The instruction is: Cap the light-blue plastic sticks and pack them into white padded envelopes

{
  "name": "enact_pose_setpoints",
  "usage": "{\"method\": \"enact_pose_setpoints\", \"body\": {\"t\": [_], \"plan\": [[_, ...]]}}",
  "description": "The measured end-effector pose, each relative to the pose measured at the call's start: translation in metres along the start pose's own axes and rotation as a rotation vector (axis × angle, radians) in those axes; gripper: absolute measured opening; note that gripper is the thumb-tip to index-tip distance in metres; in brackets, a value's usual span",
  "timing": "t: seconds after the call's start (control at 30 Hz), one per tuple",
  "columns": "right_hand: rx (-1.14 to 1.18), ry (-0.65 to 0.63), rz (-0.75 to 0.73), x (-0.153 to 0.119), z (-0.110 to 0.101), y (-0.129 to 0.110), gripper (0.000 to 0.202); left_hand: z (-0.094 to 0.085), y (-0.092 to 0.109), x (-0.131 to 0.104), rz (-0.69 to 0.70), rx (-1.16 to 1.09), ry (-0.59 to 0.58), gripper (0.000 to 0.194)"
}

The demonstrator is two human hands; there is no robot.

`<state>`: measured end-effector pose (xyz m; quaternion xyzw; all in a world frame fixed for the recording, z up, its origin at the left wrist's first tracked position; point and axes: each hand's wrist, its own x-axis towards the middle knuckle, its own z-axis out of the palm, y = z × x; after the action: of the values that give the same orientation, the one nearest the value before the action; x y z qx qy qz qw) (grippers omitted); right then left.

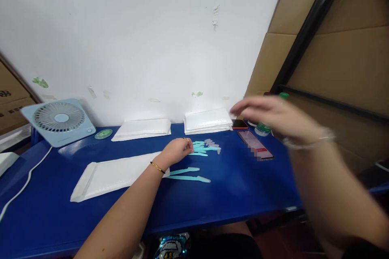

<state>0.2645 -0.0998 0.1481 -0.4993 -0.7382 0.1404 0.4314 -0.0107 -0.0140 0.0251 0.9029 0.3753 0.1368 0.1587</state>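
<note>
My left hand (pixel 179 150) reaches across the table with its fingertips pinched at the handle ends of a fanned bunch of teal eyebrow razors (pixel 200 149). Translucent pale pieces, perhaps blade covers, (pixel 209 143) lie just beyond them. Under my left wrist is a white padded envelope (pixel 121 174). Two more teal eyebrow razors (pixel 188 178) stick out past its right end, side by side, their handle ends hidden by the wrist or envelope. My right hand (pixel 264 114) is raised at the right, smeared by motion, in front of a bottle; whether it holds anything does not show.
White envelopes lie at the back in a left pile (pixel 141 128) and a right pile (pixel 208 121). A phone (pixel 255 145), an orange-edged device (pixel 240 124) and a green-capped bottle (pixel 263 129) are at the right. A blue fan (pixel 59 121) with its cable (pixel 30 176) occupies the left.
</note>
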Motion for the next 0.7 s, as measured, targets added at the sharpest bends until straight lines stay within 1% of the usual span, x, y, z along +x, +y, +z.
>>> {"method": "enact_pose_setpoints", "body": {"t": [0.03,0.1,0.13,0.17,0.2,0.23,0.3,0.43,0.5,0.57,0.6,0.63,0.7], "plan": [[-0.02,-0.115,0.03,0.0,0.017,0.009,0.024,-0.004,-0.003,-0.001,-0.027,0.0,0.019,0.015],[-0.02,-0.347,0.115,-0.003,0.057,0.034,0.026,-0.009,-0.009,-0.002,-0.053,0.012,0.038,0.017],[0.006,-0.419,0.157,-0.005,0.077,0.048,0.028,-0.01,-0.011,-0.002,-0.052,0.021,0.041,0.018],[0.059,-0.461,0.191,-0.007,0.093,0.061,0.027,-0.01,-0.014,-0.001,-0.046,0.027,0.04,0.018],[0.098,-0.449,0.204,-0.009,0.106,0.073,0.025,-0.011,-0.016,-0.001,-0.04,0.031,0.036,0.018],[0.12,-0.438,0.213,-0.01,0.114,0.082,0.023,-0.011,-0.018,-0.001,-0.039,0.034,0.033,0.018],[0.124,-0.4,0.21,-0.011,0.119,0.095,0.023,-0.011,-0.023,0.0,-0.056,0.04,0.031,0.018],[-0.023,-0.284,0.145,-0.009,0.108,0.107,0.022,-0.011,-0.036,0.002,-0.144,0.023,0.021,0.018],[-0.125,-0.24,0.09,-0.008,0.105,0.108,0.018,-0.012,-0.037,0.0,-0.156,0.009,0.023,0.02],[-0.186,-0.212,0.022,-0.009,0.105,0.106,0.015,-0.015,-0.03,-0.003,-0.122,0.015,0.017,0.024],[-0.191,-0.205,-0.009,-0.009,0.106,0.103,0.015,-0.016,-0.024,-0.005,-0.097,0.021,-0.009,0.026],[-0.183,-0.208,-0.033,-0.01,0.106,0.1,0.015,-0.017,-0.017,-0.008,-0.073,0.026,-0.055,0.026],[-0.154,-0.237,-0.05,-0.013,0.108,0.093,0.015,-0.017,-0.001,-0.013,-0.06,0.041,-0.186,0.022]]}}
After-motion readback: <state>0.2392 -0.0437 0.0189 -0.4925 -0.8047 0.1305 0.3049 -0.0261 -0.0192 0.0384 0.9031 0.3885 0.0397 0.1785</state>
